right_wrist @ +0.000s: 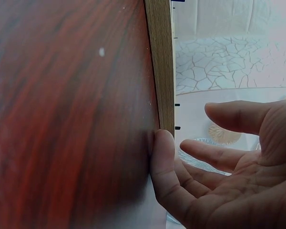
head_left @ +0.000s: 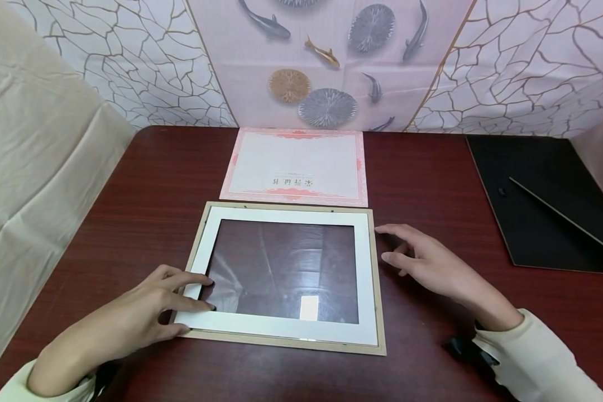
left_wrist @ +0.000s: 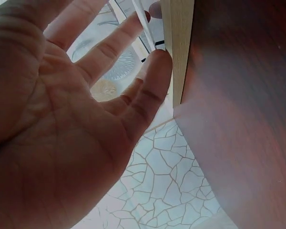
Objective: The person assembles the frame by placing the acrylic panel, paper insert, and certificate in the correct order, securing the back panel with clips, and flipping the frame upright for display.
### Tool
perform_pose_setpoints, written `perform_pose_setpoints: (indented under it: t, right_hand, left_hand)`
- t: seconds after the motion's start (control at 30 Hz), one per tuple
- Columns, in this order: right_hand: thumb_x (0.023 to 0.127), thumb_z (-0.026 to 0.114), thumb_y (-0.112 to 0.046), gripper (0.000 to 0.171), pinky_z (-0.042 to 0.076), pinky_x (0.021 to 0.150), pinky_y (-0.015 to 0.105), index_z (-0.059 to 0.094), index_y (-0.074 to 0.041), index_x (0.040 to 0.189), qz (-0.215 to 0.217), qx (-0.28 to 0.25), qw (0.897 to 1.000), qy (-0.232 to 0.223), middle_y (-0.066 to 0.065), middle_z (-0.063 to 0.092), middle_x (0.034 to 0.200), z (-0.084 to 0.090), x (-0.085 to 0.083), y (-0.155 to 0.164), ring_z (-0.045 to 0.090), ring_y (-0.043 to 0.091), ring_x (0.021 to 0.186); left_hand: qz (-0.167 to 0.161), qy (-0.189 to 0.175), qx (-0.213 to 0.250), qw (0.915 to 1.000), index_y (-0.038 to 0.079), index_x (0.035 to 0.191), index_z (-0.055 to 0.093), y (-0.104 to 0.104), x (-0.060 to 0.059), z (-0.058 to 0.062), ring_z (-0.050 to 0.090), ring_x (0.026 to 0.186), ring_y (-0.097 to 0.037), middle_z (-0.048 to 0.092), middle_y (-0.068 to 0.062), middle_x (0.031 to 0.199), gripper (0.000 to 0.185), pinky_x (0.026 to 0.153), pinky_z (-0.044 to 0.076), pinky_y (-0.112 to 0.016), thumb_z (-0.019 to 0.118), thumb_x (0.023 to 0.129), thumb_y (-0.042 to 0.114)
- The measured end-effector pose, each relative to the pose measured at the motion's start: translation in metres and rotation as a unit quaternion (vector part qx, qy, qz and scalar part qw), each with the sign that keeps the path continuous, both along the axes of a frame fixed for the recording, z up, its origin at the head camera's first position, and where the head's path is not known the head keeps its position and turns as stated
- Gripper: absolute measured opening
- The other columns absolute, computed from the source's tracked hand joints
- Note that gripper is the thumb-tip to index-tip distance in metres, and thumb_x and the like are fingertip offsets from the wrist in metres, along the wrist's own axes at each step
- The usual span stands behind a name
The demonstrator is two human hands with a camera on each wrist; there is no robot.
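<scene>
A light wooden picture frame [head_left: 381, 312] lies flat on the dark red table, with a white mat [head_left: 365, 279] set inside it. Through the mat's opening shows a clear, reflective pane [head_left: 281, 268]. My left hand [head_left: 143, 310] is at the frame's near left corner, two fingertips at the mat's inner edge and the thumb by the frame's outer edge. Beside the right side of the frame is my right hand [head_left: 432, 262], fingers loosely bent, holding nothing. In the right wrist view one fingertip [right_wrist: 164, 143] meets the frame's wooden side [right_wrist: 161, 71].
Just beyond the frame lies a pink-bordered certificate [head_left: 296, 162], upside down from here. A black backing board [head_left: 532, 245] with a raised stand flap [head_left: 563, 215] lies at the right. Patterned cloth [head_left: 156, 67] hangs behind the table [head_left: 130, 223].
</scene>
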State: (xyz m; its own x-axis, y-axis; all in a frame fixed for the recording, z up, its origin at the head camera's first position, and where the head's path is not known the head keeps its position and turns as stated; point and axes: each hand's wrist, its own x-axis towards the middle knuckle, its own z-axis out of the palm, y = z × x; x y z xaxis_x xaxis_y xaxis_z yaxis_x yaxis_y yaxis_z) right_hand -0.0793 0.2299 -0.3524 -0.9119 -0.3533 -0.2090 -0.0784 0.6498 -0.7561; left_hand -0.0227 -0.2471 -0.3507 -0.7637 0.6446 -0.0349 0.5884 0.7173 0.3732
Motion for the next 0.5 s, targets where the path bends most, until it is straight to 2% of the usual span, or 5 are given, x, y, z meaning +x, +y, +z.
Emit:
perform_pose_setpoints:
  t: [0.3, 0.5]
  right_hand:
    - [0.103, 0.065, -0.016, 0.052, 0.053, 0.066, 0.029, 0.05, -0.009, 0.152, -0.002, 0.009, 1.0, -0.001, 0.016, 0.062, 0.128, 0.0014, 0.0018, -0.002, 0.065, 0.017, 0.077]
    - [0.102, 0.066, -0.015, 0.053, 0.053, 0.066, 0.029, 0.05, -0.009, 0.152, 0.003, 0.008, 1.0, 0.004, 0.016, 0.059, 0.138, 0.0023, 0.0053, -0.0043, 0.065, 0.016, 0.079]
  left_hand:
    - [0.005, 0.023, 0.003, 0.9997, 0.039, 0.116, 0.08, 0.0015, 0.0022, -0.0027, 0.051, 0.117, -0.016, 0.063, 0.003, 0.147, 0.053, 0.085, 0.055, -0.033, 0.095, 0.072, 0.014]
    - [-0.005, 0.046, 0.028, 0.9985, 0.036, 0.124, 0.078, -0.0019, 0.0018, -0.0075, 0.051, 0.118, -0.014, 0.06, 0.0, 0.151, 0.061, 0.084, 0.055, -0.029, 0.096, 0.069, 0.016]
